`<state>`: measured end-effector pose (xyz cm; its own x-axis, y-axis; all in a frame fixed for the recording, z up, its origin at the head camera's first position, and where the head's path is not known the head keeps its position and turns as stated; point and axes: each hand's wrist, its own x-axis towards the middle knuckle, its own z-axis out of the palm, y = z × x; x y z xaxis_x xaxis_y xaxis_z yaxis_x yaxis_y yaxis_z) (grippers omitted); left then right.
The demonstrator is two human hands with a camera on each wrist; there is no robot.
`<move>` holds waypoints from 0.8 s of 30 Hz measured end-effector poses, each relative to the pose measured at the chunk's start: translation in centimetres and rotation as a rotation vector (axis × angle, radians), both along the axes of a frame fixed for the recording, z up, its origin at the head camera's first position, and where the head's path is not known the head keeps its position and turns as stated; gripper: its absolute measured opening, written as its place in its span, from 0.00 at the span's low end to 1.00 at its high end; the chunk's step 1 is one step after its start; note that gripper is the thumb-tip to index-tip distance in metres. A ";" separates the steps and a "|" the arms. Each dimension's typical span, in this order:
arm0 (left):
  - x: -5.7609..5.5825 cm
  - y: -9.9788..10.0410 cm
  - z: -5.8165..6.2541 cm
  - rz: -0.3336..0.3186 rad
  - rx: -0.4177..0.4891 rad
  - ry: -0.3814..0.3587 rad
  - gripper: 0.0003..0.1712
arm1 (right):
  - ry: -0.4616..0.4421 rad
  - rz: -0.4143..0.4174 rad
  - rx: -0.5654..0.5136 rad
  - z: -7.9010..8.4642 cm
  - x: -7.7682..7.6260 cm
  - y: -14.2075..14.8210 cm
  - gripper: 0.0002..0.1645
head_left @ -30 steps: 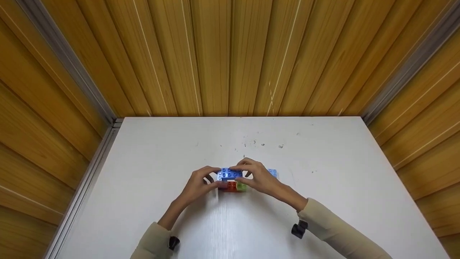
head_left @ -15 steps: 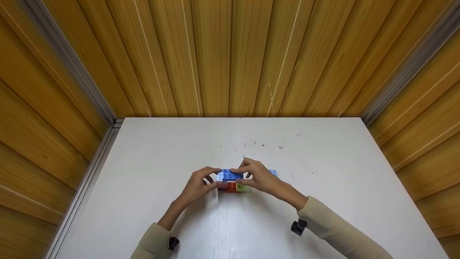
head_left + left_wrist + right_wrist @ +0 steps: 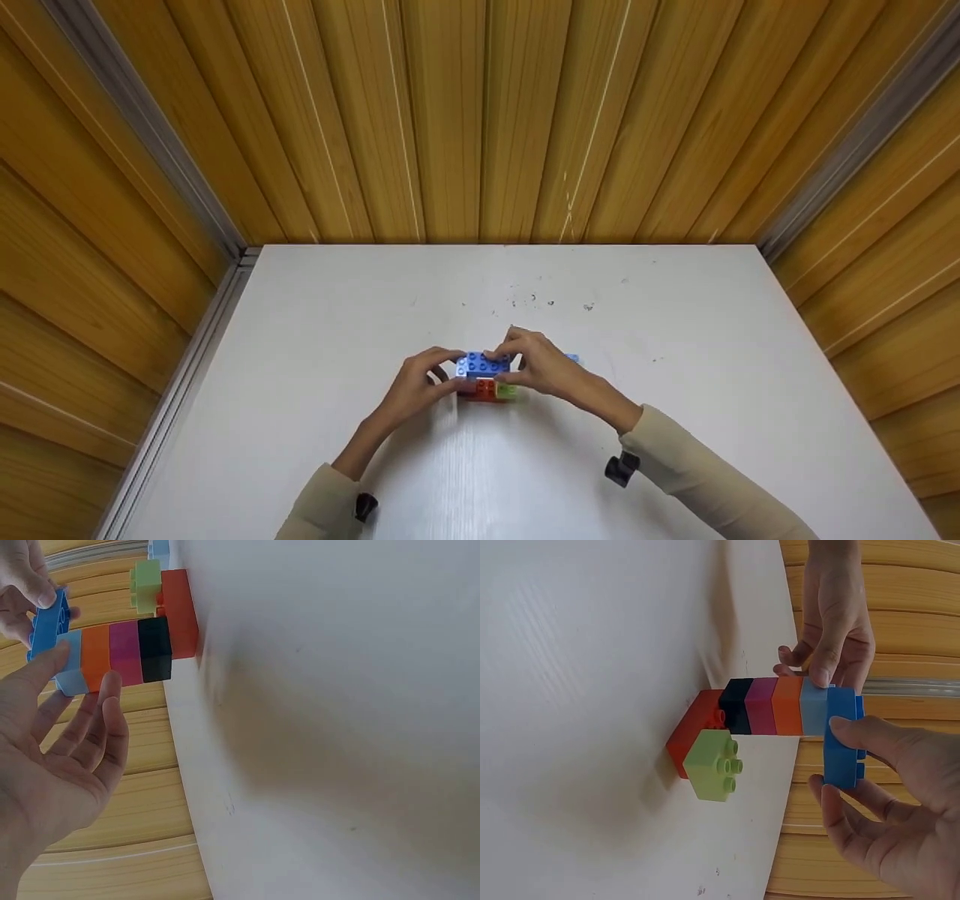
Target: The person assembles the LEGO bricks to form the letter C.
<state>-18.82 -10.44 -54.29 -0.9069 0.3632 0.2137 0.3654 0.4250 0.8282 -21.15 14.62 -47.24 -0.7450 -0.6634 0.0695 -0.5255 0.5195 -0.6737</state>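
Note:
A tower of toy building bricks stands on a red base brick [image 3: 690, 731]. Upward from it come a black brick [image 3: 735, 706], a magenta one [image 3: 760, 706], an orange one [image 3: 787, 705] and a light blue one [image 3: 813, 711]. My left hand [image 3: 420, 384] grips the tower near its top, thumb and fingers on opposite sides of the light blue brick. Across the top lies a longer blue brick [image 3: 841, 750], overhanging to the right; my right hand [image 3: 546, 366] pinches its overhanging end. Under that overhang, a light green brick [image 3: 709, 765] sits on the red base's other end.
Another light blue brick [image 3: 573, 358] lies on the white table [image 3: 337, 300] behind my right hand, mostly covered by it. Wood-look panels [image 3: 480, 120] wall the table at the back and sides.
Both hands keep their holds on the tower and the blue brick. My right hand shifts very slightly, covering more of the light blue brick behind it.

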 end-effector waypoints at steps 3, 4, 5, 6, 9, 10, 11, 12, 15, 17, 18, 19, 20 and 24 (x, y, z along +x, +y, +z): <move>0.0 0.0 0.1 0.000 -0.001 -0.002 0.22 | 0.036 -0.020 -0.005 -0.4 0.3 0.1 0.20; 0.0 0.0 0.1 0.002 -0.003 -0.003 0.22 | 0.037 -0.027 -0.011 -0.5 0.4 0.1 0.21; 0.0 0.0 0.1 0.002 -0.005 -0.004 0.22 | 0.035 -0.031 -0.019 -0.6 0.6 0.2 0.21; 0.0 0.0 0.1 0.001 -0.004 -0.005 0.22 | 0.032 -0.033 -0.027 -0.7 0.7 0.3 0.22; 0.1 0.0 0.2 -0.001 -0.014 -0.006 0.22 | -0.008 -0.023 -0.077 -0.9 0.8 0.7 0.27; 0.1 0.1 0.2 -0.005 -0.016 -0.004 0.22 | -0.024 -0.021 -0.091 -0.9 0.8 0.9 0.29; 0.1 0.1 0.2 -0.008 -0.017 0.003 0.22 | -0.033 -0.017 -0.101 -0.9 0.8 1.1 0.31; 0.1 0.1 0.2 -0.009 -0.019 0.006 0.22 | -0.041 -0.014 -0.111 -0.9 0.8 1.4 0.33; 0.2 0.1 0.2 0.012 -0.032 -0.005 0.22 | -0.046 -0.011 -0.107 -0.8 0.6 2.4 0.36; 0.3 0.0 0.2 0.028 -0.037 -0.008 0.22 | -0.033 -0.019 -0.092 -0.9 0.5 3.4 0.36; 0.3 0.0 0.2 0.036 -0.038 -0.015 0.22 | -0.027 -0.026 -0.085 -1.0 0.4 3.9 0.35; 0.3 0.0 0.2 0.039 -0.039 -0.017 0.22 | -0.021 -0.037 -0.077 -1.1 0.3 4.5 0.35; 0.3 0.0 0.1 0.039 -0.035 -0.015 0.22 | -0.017 -0.051 -0.074 -1.3 0.2 5.1 0.34; 0.2 0.0 0.0 0.023 -0.019 0.001 0.22 | 0.002 -0.128 -0.073 -2.3 -0.6 7.7 0.30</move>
